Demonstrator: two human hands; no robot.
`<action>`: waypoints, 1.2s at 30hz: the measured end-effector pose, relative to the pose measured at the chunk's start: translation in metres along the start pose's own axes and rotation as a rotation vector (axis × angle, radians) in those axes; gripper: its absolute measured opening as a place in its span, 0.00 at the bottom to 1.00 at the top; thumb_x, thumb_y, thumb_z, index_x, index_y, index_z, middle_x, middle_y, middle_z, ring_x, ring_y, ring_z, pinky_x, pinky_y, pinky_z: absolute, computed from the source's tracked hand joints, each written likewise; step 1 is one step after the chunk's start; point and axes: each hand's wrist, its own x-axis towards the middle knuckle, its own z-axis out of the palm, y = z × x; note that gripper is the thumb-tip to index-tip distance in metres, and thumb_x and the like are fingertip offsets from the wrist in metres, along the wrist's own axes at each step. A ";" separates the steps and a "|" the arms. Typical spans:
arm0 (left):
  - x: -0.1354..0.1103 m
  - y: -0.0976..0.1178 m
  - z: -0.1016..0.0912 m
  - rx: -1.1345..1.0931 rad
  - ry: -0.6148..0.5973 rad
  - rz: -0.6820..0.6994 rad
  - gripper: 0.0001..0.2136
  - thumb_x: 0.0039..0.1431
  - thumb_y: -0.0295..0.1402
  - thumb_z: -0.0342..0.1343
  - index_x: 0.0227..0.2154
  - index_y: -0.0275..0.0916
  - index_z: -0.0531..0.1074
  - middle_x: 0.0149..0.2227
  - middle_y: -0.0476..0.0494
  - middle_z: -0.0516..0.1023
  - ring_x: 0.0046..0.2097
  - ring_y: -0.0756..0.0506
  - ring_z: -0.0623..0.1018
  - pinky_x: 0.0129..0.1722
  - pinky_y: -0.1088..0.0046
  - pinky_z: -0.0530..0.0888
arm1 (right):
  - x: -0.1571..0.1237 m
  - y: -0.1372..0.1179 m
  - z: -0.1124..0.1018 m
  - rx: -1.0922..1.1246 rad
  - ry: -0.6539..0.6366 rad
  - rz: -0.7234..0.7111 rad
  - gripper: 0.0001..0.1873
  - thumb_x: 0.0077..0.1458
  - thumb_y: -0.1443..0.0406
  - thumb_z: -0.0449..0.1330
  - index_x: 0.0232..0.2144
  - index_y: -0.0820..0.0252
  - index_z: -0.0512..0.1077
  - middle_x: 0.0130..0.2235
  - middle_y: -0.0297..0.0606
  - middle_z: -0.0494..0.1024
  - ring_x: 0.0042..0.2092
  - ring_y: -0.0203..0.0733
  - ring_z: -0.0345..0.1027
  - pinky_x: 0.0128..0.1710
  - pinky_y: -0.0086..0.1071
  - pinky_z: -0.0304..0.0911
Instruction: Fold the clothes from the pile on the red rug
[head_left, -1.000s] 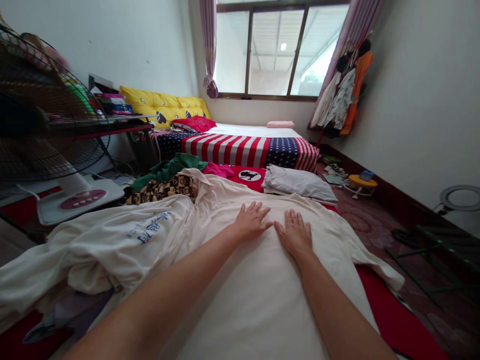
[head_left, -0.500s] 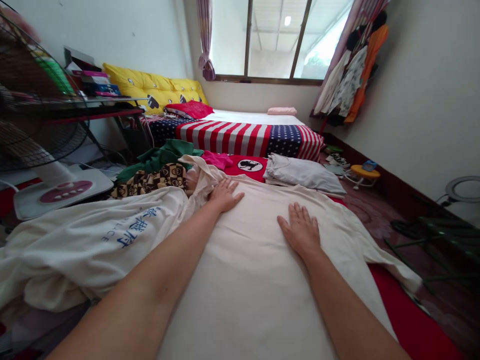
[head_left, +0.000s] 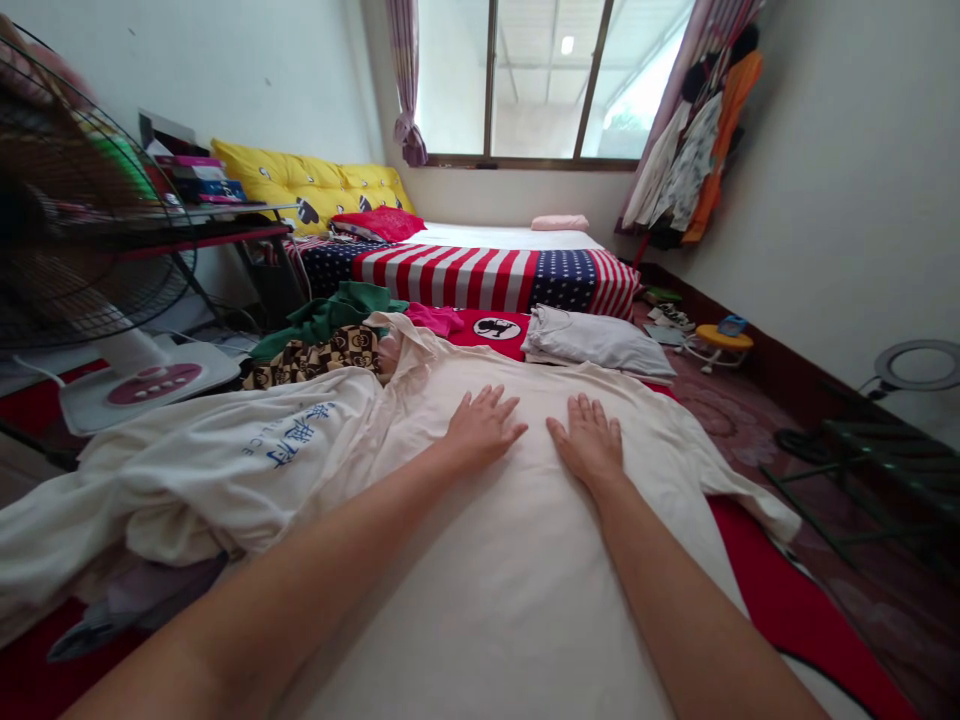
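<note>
shirt [head_left: 510,560] spread on red mat [head_left: 780,610] | left hand [head_left: 480,425], right hand [head_left: 589,440] both released, palms flat mid-shirt, gripping nothing | smoothing, likely: keep palms flat, light even pressure, stroke outward, don't bunch cloth

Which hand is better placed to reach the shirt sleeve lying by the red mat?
Right, probably. The right hand lies flat on the cream shirt, nearer that sleeve; the left hand rests farther from it.

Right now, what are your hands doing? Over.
Left hand and right hand open, flat on the cream cloth shirt. White printed shirt bunched at its left edge. Over.
</note>
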 end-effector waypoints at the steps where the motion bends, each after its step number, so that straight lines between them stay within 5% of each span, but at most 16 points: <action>1: -0.011 -0.001 0.004 -0.008 0.002 0.040 0.29 0.64 0.53 0.35 0.64 0.47 0.54 0.68 0.44 0.48 0.68 0.40 0.48 0.64 0.55 0.48 | 0.000 0.000 0.000 0.002 0.002 -0.002 0.36 0.62 0.51 0.39 0.66 0.64 0.48 0.69 0.39 0.44 0.68 0.48 0.34 0.64 0.50 0.35; 8: -0.037 -0.041 0.009 0.037 0.055 -0.139 0.29 0.63 0.53 0.36 0.64 0.50 0.55 0.68 0.47 0.47 0.68 0.38 0.47 0.65 0.58 0.47 | -0.001 0.002 -0.003 -0.012 -0.010 -0.005 0.38 0.61 0.49 0.39 0.66 0.64 0.48 0.69 0.38 0.44 0.68 0.46 0.34 0.65 0.48 0.35; 13: -0.036 -0.041 0.008 0.030 0.089 -0.146 0.28 0.63 0.52 0.37 0.63 0.49 0.56 0.68 0.45 0.49 0.68 0.37 0.48 0.65 0.58 0.47 | -0.002 0.035 -0.009 -0.046 -0.026 0.144 0.41 0.59 0.44 0.37 0.66 0.61 0.47 0.69 0.38 0.41 0.69 0.49 0.32 0.64 0.55 0.34; 17: -0.037 -0.035 0.008 0.019 0.116 -0.139 0.27 0.64 0.50 0.41 0.62 0.46 0.58 0.67 0.41 0.51 0.67 0.37 0.50 0.64 0.55 0.48 | -0.007 0.036 -0.016 -0.062 0.036 0.245 0.42 0.60 0.45 0.39 0.66 0.67 0.46 0.68 0.50 0.42 0.68 0.54 0.32 0.63 0.57 0.35; 22: -0.037 -0.012 0.005 -0.006 0.241 -0.021 0.20 0.66 0.38 0.41 0.58 0.40 0.65 0.66 0.38 0.56 0.67 0.40 0.54 0.64 0.55 0.50 | -0.035 -0.029 -0.014 -0.070 0.028 -0.111 0.38 0.62 0.52 0.42 0.67 0.67 0.43 0.69 0.45 0.36 0.69 0.48 0.26 0.63 0.56 0.29; 27: -0.037 0.001 0.014 -0.077 0.093 0.100 0.23 0.68 0.40 0.38 0.63 0.44 0.57 0.67 0.44 0.53 0.67 0.42 0.52 0.64 0.56 0.52 | -0.056 -0.058 0.001 -0.010 -0.057 -0.317 0.35 0.63 0.54 0.40 0.67 0.66 0.44 0.69 0.42 0.39 0.69 0.44 0.30 0.65 0.51 0.32; 31: -0.038 -0.007 0.019 -0.044 0.066 0.047 0.24 0.67 0.45 0.37 0.63 0.48 0.56 0.68 0.47 0.50 0.68 0.41 0.49 0.64 0.55 0.50 | -0.048 -0.032 0.000 -0.025 -0.055 -0.255 0.35 0.62 0.48 0.38 0.67 0.56 0.46 0.69 0.37 0.40 0.69 0.47 0.30 0.64 0.54 0.31; 36: -0.042 -0.024 0.013 -0.017 0.071 -0.063 0.25 0.65 0.48 0.39 0.63 0.49 0.57 0.68 0.43 0.50 0.68 0.39 0.50 0.64 0.53 0.50 | -0.024 0.018 -0.010 -0.063 -0.050 0.023 0.32 0.63 0.50 0.37 0.66 0.52 0.47 0.69 0.36 0.40 0.69 0.50 0.31 0.63 0.57 0.34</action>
